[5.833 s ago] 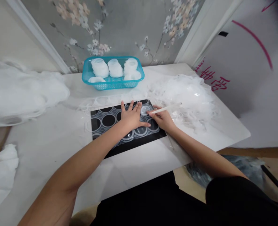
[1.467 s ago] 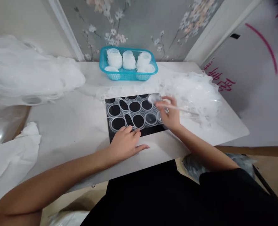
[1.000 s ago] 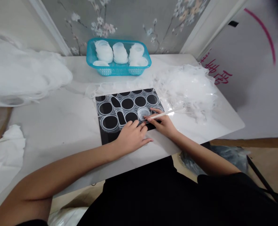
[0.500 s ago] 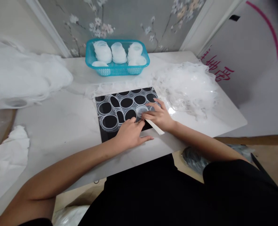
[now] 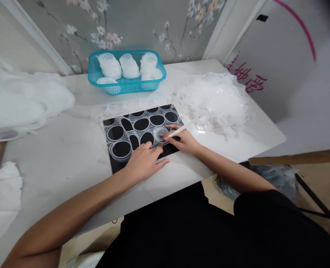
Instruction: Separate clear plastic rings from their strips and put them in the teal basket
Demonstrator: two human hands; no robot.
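A translucent white sheet of ring-shaped cutouts (image 5: 126, 134) lies over a black mat (image 5: 115, 165) on the table. My left hand (image 5: 144, 159) rests palm down on the near edge of the sheet, its fingers stretched forward and its thumb out to the side. In my right hand (image 5: 185, 140) a thin white flat stick (image 5: 176, 131) is pinched, pointing up and to the right. The fingertips of that hand touch the edge of a translucent round disc (image 5: 159, 133), which sits in one of the sheet's rings.
A blue plastic basket (image 5: 128, 87) with several stacks of white discs stands at the back. To the right lies a heap of clear ring scraps (image 5: 209, 102). A pile of white sheets (image 5: 22, 96) is on the left, with crumpled white paper (image 5: 4, 197) nearer.
The white stick has swung round in my right hand, from pointing down toward the table's front edge to pointing up and right. More of the disc shows. The whole view has shifted slightly.
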